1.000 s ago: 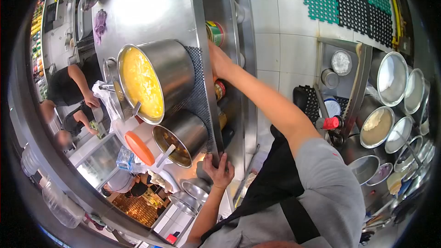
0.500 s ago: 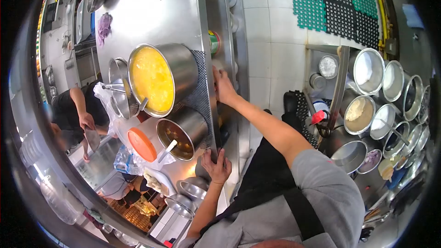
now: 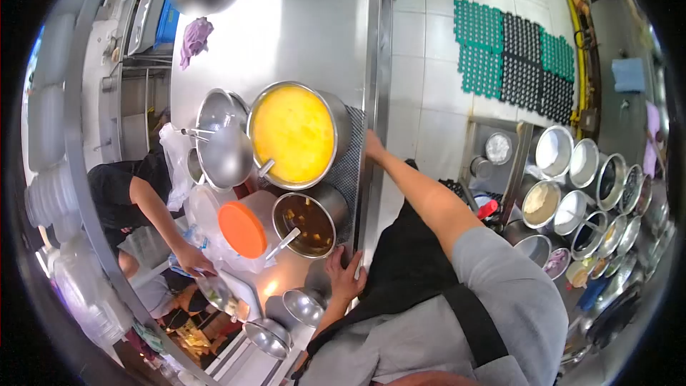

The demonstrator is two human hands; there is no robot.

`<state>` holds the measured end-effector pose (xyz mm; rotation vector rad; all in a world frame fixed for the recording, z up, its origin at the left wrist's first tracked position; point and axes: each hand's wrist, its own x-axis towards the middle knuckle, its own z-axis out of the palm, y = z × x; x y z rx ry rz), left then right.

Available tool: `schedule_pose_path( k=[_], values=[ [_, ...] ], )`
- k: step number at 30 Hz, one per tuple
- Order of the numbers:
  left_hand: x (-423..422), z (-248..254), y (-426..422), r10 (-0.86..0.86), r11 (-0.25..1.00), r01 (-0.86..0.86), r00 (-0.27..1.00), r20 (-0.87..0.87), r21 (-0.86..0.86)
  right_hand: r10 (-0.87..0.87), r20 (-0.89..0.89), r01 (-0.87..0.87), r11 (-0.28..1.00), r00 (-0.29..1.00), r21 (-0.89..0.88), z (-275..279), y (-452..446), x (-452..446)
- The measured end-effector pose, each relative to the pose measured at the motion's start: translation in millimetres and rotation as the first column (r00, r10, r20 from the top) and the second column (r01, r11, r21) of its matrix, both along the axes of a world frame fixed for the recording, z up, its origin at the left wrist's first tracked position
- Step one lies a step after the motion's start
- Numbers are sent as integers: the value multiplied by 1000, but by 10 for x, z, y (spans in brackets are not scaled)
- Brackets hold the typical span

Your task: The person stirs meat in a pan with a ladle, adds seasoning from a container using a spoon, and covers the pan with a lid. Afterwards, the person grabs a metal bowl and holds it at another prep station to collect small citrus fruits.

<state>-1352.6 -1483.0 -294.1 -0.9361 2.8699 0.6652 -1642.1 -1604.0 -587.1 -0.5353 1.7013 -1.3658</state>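
Note:
My left hand [image 3: 346, 276] rests at the edge of the steel counter [image 3: 314, 21], fingers spread, holding nothing visible. My right hand [image 3: 373, 147] is at the counter's edge farther up, its fingers hidden by the edge. Beside them on a dark perforated mat [image 3: 351, 129] stand a large steel pot of yellow liquid [image 3: 294, 132], with a handle over its rim, and a smaller pot of dark brown liquid with pieces in it [image 3: 307, 225], with a light-handled utensil. An orange lid [image 3: 242, 229] lies left of the smaller pot.
Steel bowls [image 3: 227, 146] sit left of the yellow pot; a purple cloth [image 3: 195, 41] lies above. Another person's hand [image 3: 193, 259] holds something metallic across the counter. Filled steel containers [image 3: 541, 204] and a red-capped object [image 3: 487, 209] are at right.
The view has shifted, and the counter shows more from above. My right hand, earlier reaching at the under-shelf, is now at the counter edge. The co-worker's arm reaches nearer the bowls at the bottom.

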Motion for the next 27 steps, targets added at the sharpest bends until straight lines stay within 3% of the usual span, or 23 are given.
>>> schedule_pose_path(
  k=[1,2,3,4,5,6,8,9,10,11,12,13,14,15,16,18,19,20,21,22,23,25,27],
  values=[
    [-26,142,-58,11,995,-10,1000,-7,102,85,-24,-78,976,996,205,174,111,-304],
    [-194,432,-212,-15,991,23,998,-64,130,107,-101,-68,940,989,335,-83,245,-446],
    [-63,564,-255,44,953,-62,997,69,298,93,-80,-53,914,992,403,116,471,-686],
    [71,661,-287,79,880,-163,976,201,445,83,-213,6,922,974,388,-9,715,-810],
    [95,797,-440,75,769,-215,965,249,601,146,-185,-37,870,972,492,-139,882,-1000],
    [91,999,-493,59,625,-267,953,297,733,84,-47,-51,872,995,488,226,1060,-1188],
    [-381,1717,-662,152,599,-268,963,222,754,106,-61,-58,850,993,524,214,1374,-1446],
    [-605,2045,-815,197,589,-268,963,186,762,237,-151,-117,824,960,554,-186,1591,-1603],
    [-749,2248,-931,218,614,-194,973,71,765,300,-62,-209,784,952,585,-109,1715,-1764],
    [-885,2410,-1056,229,644,-117,972,-45,756,328,-170,-162,776,929,609,-110,1871,-1838],
    [-1016,2560,-1181,232,676,-42,960,-158,736,497,-225,-219,685,838,695,-252,1976,-1990],
    [-1140,2697,-1305,214,694,51,938,-273,718,541,-183,-276,656,821,702,-227,2112,-2116],
    [-1257,2825,-1431,195,715,137,903,-383,686,557,-360,-232,729,748,644,-267,2206,-2182],
    [-1366,2957,-1545,174,736,214,858,-484,643,566,-366,-172,684,739,709,-423,2294,-2294],
    [-1472,3088,-1661,186,765,218,826,-532,606,660,-187,-297,549,728,782,-354,2241,-2508],
    [-1635,3384,-1816,223,823,193,755,-617,534,534,-232,-254,684,813,684,184,2081,-2792],
    [-1688,3579,-1853,247,889,88,734,-633,449,482,-412,-336,863,773,378,-137,2120,-3070],
    [-1714,3793,-1857,270,931,-27,720,-639,364,461,-128,-353,805,878,477,-243,2080,-3352],
    [-1736,4010,-1818,272,961,-161,680,-681,223,602,43,-505,628,798,592,118,1851,-3666],
    [-1752,4195,-1790,256,954,-287,649,-716,81,573,119,-518,609,811,600,571,1594,-3855],
    [-1747,4330,-1800,130,930,-345,629,-767,-125,532,192,-523,591,825,614,982,1388,-4013],
    [-1765,4687,-1670,344,611,-746,551,-760,-264,562,167,-530,582,810,617,1131,1127,-4583],
    [-1793,5043,-1781,555,230,-908,417,-720,-349,505,174,-499,628,845,598,1085,812,-5222]
  ],
)
